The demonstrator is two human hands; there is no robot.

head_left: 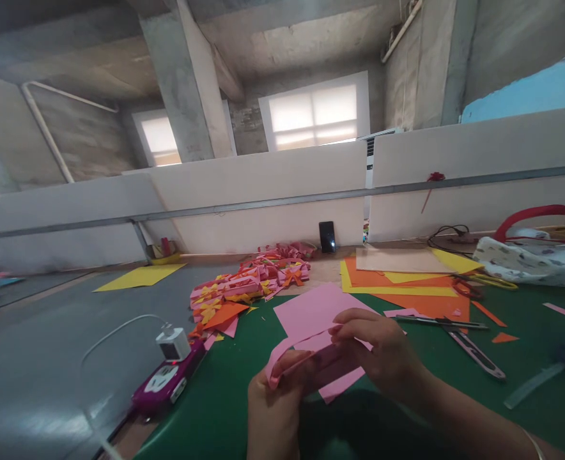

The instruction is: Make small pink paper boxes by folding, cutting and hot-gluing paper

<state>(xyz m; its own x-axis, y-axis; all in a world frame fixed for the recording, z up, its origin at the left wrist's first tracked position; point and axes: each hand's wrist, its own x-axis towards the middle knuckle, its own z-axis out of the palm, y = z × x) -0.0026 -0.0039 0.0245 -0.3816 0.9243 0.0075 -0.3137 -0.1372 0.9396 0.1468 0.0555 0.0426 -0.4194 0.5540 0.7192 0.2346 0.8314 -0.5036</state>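
It was a bare concrete room with two bright windows [315, 115] high in the far wall, and a white partition [273, 191] ran along the back of the tabletop [47, 358], part of which lay under a green cutting mat [526, 332]. Over that mat, low and near the person, a pink paper strip [282, 351] was held curved between both hands. The left hand [275, 409] was closed on the strip's lower end, fingers curled around it; the right hand [383, 351] pinched the upper end between thumb and fingertips. Just behind the hands a pink sheet [311, 310] lay flat on the mat — the strip seemed to hang right over its near edge.

To the right of the hands a craft knife [477, 354] and a slim dark tool [438, 322] rested on the mat, with orange scraps [503, 337] near them. Farther back sat a stack of orange and yellow sheets [397, 281]. To the left was a heap of pink, orange and yellow paper pieces [244, 287], and nearer the edge a purple power strip [165, 380] with a white charger [173, 344] plugged in. A dark phone [327, 236] leaned against the partition — a patterned bag [536, 255] with red handles stood at the far right.
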